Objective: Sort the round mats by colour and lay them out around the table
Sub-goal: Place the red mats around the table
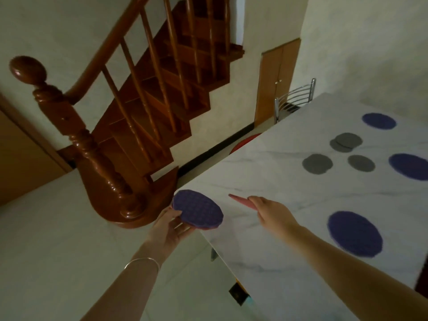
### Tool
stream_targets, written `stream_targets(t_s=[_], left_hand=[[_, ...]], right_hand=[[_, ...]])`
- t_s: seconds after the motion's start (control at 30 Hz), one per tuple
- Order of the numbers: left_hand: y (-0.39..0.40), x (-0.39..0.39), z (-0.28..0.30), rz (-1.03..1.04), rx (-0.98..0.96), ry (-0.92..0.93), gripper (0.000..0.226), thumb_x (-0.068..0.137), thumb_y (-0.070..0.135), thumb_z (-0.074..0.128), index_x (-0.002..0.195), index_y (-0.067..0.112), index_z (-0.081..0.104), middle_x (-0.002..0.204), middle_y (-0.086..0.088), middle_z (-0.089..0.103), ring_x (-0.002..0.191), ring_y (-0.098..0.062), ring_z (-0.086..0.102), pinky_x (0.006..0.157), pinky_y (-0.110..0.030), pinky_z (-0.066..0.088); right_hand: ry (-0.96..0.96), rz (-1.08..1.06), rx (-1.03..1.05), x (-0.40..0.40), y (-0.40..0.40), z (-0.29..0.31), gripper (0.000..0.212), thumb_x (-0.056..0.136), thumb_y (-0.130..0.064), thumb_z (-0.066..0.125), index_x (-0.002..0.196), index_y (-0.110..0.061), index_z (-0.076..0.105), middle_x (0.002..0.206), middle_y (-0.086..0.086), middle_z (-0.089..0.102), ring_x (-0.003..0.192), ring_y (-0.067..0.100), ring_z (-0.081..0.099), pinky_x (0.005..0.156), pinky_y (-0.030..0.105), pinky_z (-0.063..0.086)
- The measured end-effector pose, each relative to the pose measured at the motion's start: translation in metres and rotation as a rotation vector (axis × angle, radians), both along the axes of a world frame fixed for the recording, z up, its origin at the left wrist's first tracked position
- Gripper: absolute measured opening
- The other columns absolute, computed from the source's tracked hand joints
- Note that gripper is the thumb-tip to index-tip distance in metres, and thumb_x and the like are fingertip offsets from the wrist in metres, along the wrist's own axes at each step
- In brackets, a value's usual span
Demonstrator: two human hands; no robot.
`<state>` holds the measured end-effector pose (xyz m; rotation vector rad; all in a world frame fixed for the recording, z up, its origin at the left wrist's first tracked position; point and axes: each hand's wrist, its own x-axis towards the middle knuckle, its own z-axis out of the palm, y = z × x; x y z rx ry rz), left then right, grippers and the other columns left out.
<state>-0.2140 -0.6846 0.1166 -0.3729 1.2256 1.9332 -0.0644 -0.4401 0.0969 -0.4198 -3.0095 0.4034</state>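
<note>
- Purple mats [354, 234] and grey mats [317, 163] already lie on the table [266, 181].
- Your left hand [170, 228] grips the remaining stack [198, 209]; your right hand [269, 208] pinches a pink mat [240, 200], not yet laid.

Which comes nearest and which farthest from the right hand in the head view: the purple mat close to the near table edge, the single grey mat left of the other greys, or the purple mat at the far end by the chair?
From the right hand:
1. Near purple mat, to its right.
2. Single grey mat, beyond it, mid-table.
3. Far purple mat, far end, near the chair.
</note>
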Motion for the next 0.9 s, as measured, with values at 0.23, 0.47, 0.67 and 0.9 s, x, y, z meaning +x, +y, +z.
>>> stream_targets(t_s=[0.23, 0.47, 0.67, 0.9], left_hand=[[0.069, -0.051, -0.013, -0.263, 0.09, 0.02, 0.056, 0.067, 0.003, 0.066, 0.122, 0.008, 0.06, 0.119, -0.021, 0.064, 0.097, -0.034, 0.069, 0.062, -0.036, 0.059], [0.112, -0.085, -0.04, -0.575, 0.119, -0.006, 0.034, 0.066, 0.007, 0.071, 0.099, 0.011, 0.076, 0.105, -0.016, 0.072, 0.098, -0.03, 0.07, 0.071, -0.036, 0.058], [0.121, -0.095, -0.044, -0.72, 0.094, -0.044, 0.025, 0.082, 0.007, 0.058, 0.102, 0.01, 0.071, 0.099, -0.014, 0.072, 0.092, -0.029, 0.069, 0.064, -0.033, 0.059], [0.13, -0.08, -0.05, -0.811, 0.102, -0.106, 0.025, 0.085, 0.006, 0.055, 0.105, 0.01, 0.07, 0.092, -0.013, 0.075, 0.09, -0.028, 0.069, 0.063, -0.036, 0.061]], right_hand=[[-0.098, -0.351, 0.029, 0.005, 0.002, -0.026, 0.042, 0.092, -0.016, 0.049, 0.133, -0.015, 0.038, 0.12, 0.006, 0.062, 0.097, 0.022, 0.065, 0.083, 0.032, 0.054], [0.023, -0.562, -0.082, 0.008, -0.048, -0.054, 0.056, 0.085, -0.002, 0.048, 0.134, -0.029, 0.042, 0.129, 0.001, 0.059, 0.105, 0.023, 0.062, 0.084, 0.032, 0.051], [-0.206, -0.697, -0.189, -0.006, -0.09, -0.08, 0.05, 0.088, -0.01, 0.044, 0.135, -0.026, 0.045, 0.136, 0.006, 0.049, 0.121, 0.026, 0.047, 0.097, 0.039, 0.045], [-0.227, -0.797, -0.187, -0.002, -0.1, -0.105, 0.051, 0.088, -0.008, 0.046, 0.134, -0.028, 0.047, 0.135, 0.008, 0.047, 0.12, 0.026, 0.045, 0.093, 0.036, 0.044]])
